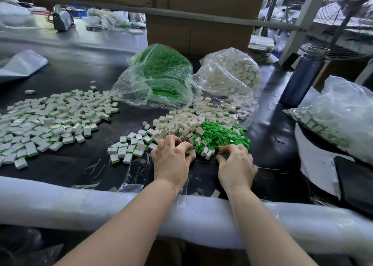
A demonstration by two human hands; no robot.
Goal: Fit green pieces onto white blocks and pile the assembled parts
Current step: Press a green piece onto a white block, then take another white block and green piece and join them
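Both hands are down on the black table (66, 67), right at the near edge of the loose parts. The left hand (171, 160) has its fingers curled, and it pinches a white block (192, 153) between thumb and fingers. The right hand (237, 164) has its fingers bent down into the green pieces (224, 133); I cannot tell if it holds one. The green pieces lie in a heap just beside a heap of plain white blocks (181, 122), and the two heaps mix where they meet.

Off to the left is a big spread-out pile of finished parts (50, 116), white with green edges. A small bunch of finished parts (129, 144) lies near the left hand.

Behind the heaps sit two clear bags, touching each other: a bag of green pieces (159, 71) and a bag of white blocks (232, 71). A dark blue bottle (300, 77) stands to the right.
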